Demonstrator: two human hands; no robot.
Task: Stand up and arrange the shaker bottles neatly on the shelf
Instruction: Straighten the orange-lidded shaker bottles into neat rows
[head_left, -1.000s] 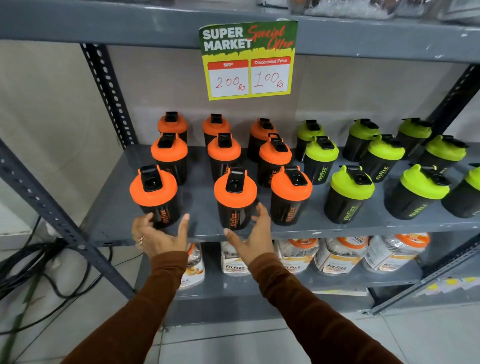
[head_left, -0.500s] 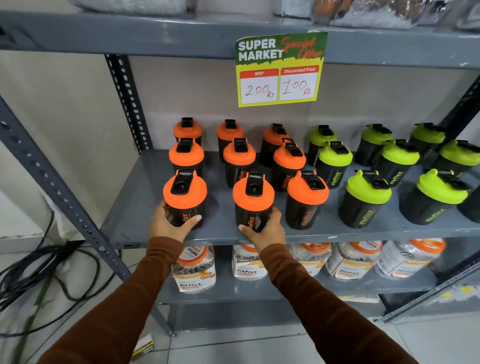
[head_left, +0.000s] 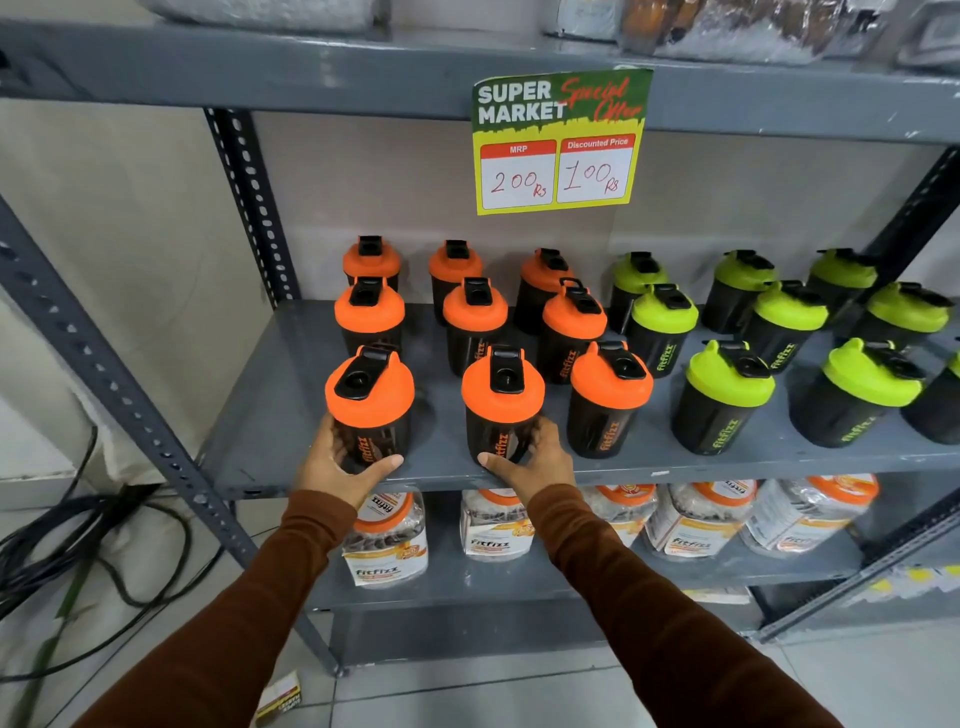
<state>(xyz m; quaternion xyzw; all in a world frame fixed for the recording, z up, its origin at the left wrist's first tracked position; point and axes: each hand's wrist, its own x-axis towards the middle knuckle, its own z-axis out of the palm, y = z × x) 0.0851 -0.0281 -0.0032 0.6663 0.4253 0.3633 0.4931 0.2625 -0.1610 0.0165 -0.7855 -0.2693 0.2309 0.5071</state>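
Black shaker bottles stand upright in rows on a grey metal shelf (head_left: 270, 426). Those on the left have orange lids, those on the right green lids (head_left: 727, 371). My left hand (head_left: 340, 465) is wrapped around the base of the front-left orange-lid bottle (head_left: 370, 400). My right hand (head_left: 530, 460) grips the base of the front-middle orange-lid bottle (head_left: 503, 400). A third front orange-lid bottle (head_left: 609, 395) stands just right of it, untouched. Both held bottles rest on the shelf near its front edge.
A price sign (head_left: 558, 143) hangs from the shelf above. Plastic jars (head_left: 387, 540) line the shelf below. Slotted grey uprights (head_left: 104, 384) frame the left side. Black cables (head_left: 78, 545) lie on the floor at the left, and a small box (head_left: 280, 699) lies on the tiles.
Both hands reached forward from open in front of the shelf and closed on the two front orange-lid bottles. The left bottle has shifted right, closer to the column behind it.
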